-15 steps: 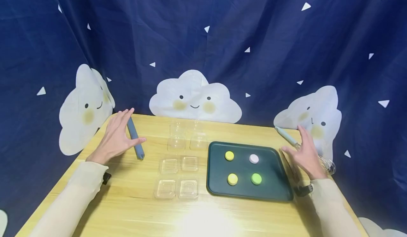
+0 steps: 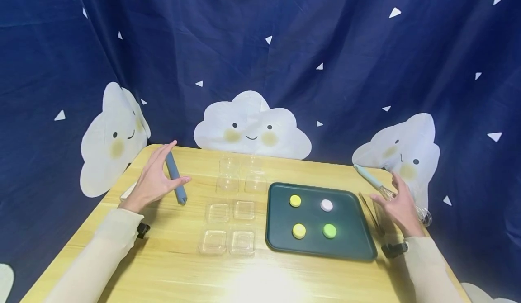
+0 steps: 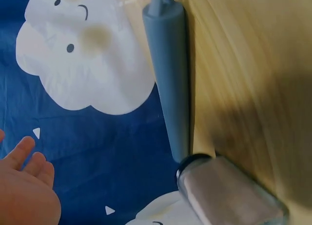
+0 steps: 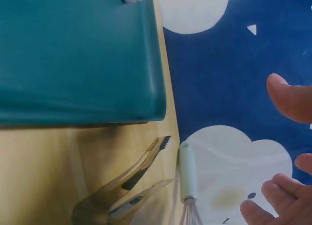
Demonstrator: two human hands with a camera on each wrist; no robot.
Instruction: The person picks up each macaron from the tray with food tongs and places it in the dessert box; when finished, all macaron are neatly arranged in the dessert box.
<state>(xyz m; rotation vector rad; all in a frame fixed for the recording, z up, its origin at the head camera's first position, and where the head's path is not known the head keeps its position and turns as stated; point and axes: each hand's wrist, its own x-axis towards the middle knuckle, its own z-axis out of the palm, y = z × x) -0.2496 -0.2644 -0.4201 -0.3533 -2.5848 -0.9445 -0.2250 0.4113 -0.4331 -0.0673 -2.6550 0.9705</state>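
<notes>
My left hand (image 2: 152,178) is held over the left side of the table, thumb and fingers spread apart with nothing between them. Nearest to it lies a blue-grey rod (image 2: 176,178) with a loop at one end, seen close up in the left wrist view. On the other side my right hand (image 2: 402,210), likewise spread and holding nothing, is above a whisk (image 2: 368,176) with a pale green handle. Metal tongs (image 4: 141,171) lie between the whisk and a dark green tray (image 2: 281,244). Two yellow macarons (image 2: 295,201), a pale lilac one (image 2: 326,205) and a green one (image 2: 329,231) sit on the tray.
Clear plastic boxes (image 2: 228,183) stand at the middle back, with several shallow clear pieces (image 2: 217,212) in front. A pale, dark-capped object (image 3: 229,196) lies by the rod. Behind the wooden table (image 2: 183,276) hangs a blue curtain (image 2: 228,31) with clouds.
The head view has shifted slightly. My right hand has moved a little right and toward me, showing more of the tongs. The left hand keeps its spread shape.
</notes>
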